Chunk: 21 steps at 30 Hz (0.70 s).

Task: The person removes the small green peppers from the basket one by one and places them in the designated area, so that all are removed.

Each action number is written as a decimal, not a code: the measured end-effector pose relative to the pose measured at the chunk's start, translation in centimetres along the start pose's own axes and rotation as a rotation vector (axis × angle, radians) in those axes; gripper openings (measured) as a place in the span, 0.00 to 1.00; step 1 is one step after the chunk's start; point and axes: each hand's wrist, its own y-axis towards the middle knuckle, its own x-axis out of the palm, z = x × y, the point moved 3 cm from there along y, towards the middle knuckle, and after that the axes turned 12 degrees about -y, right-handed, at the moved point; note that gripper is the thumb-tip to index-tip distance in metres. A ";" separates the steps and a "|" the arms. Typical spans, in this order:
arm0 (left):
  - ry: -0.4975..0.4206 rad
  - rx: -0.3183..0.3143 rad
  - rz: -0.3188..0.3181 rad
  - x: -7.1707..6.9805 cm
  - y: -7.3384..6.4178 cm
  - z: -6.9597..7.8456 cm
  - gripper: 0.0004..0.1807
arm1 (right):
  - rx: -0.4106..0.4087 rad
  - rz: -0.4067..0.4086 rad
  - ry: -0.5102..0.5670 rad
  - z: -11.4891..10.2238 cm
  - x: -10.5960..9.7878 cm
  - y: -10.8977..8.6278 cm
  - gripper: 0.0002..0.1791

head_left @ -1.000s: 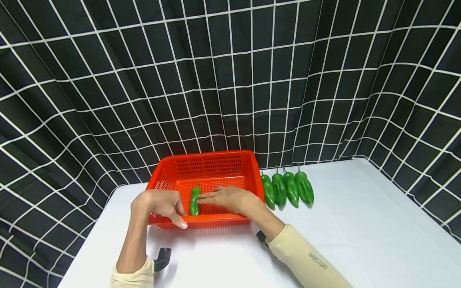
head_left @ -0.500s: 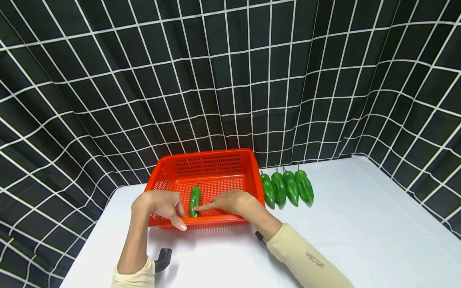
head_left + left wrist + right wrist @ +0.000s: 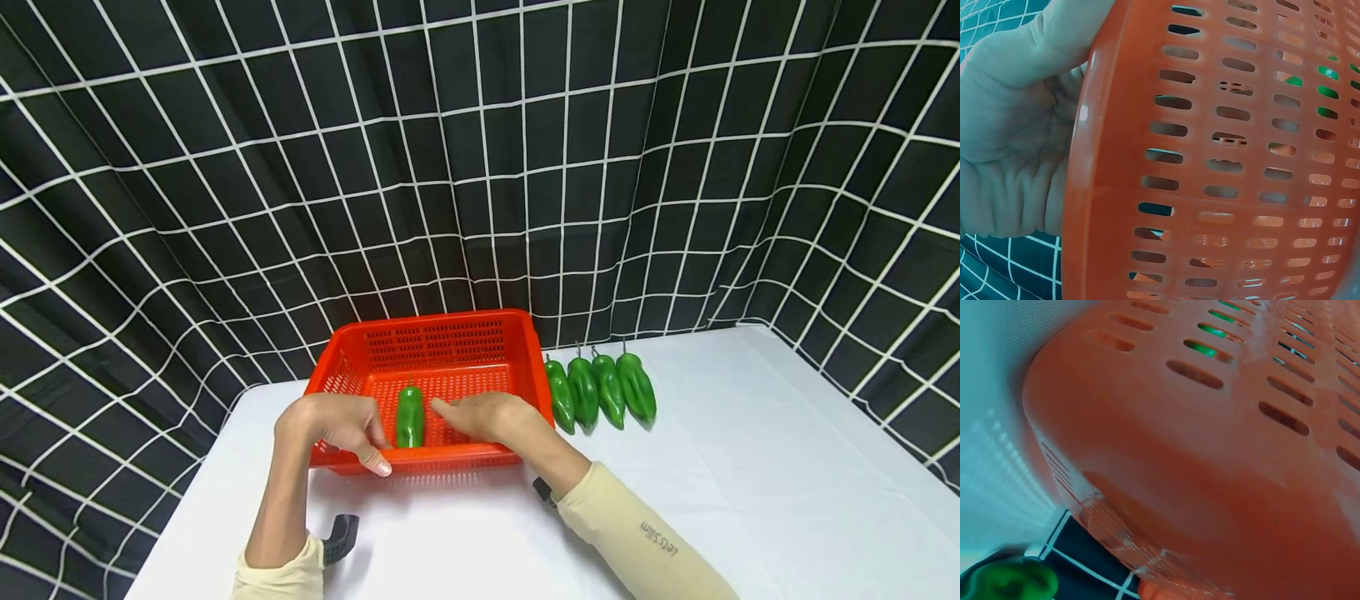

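A red plastic basket [image 3: 435,454] with perforated walls stands on the white table. Inside it, left of the middle, a green chili pepper [image 3: 410,418] lies lengthwise with its stem to the back. My left hand [image 3: 341,423] grips the basket's front rim, its thumb outside and its fingers curled over inside; the left wrist view shows the palm against the rim [image 3: 1088,125]. Reaching over the front right, my right hand [image 3: 480,414] is in the basket, to the right of the pepper and apart from it, its fingers partly hidden. In the right wrist view only the basket wall [image 3: 1166,456] shows close up, not the hand.
Several green chili peppers [image 3: 609,392] lie in a row on the table, close to the basket's right wall. A dark curtain [image 3: 480,167] with a white grid rises behind the table [image 3: 750,467] and along both sides.
My right hand, whose fingers were touching the pepper, has drawn away to the right. The pepper has turned and shows a broader side. The left hand keeps its place on the rim.
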 end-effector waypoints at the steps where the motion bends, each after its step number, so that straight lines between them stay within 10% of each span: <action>1: -0.002 0.002 0.001 0.0 0.0 0.0 0.16 | -0.006 -0.005 -0.060 -0.1 0.0 0.0 0.29; 5: -0.002 0.001 -0.001 -0.1 0.2 0.2 0.17 | -0.112 -0.017 -0.441 -0.3 0.7 1.3 0.46; 12: 0.023 -0.023 0.004 -0.2 0.1 0.4 0.20 | -0.214 0.044 -0.694 1.2 4.9 8.3 0.66; 17: 0.012 -0.003 -0.013 0.1 0.4 0.4 0.11 | -0.193 0.058 -0.681 -1.0 3.7 6.3 0.62; 21: 0.008 0.017 -0.016 0.3 0.5 0.3 0.19 | -0.107 0.002 -0.465 -2.8 0.7 2.5 0.37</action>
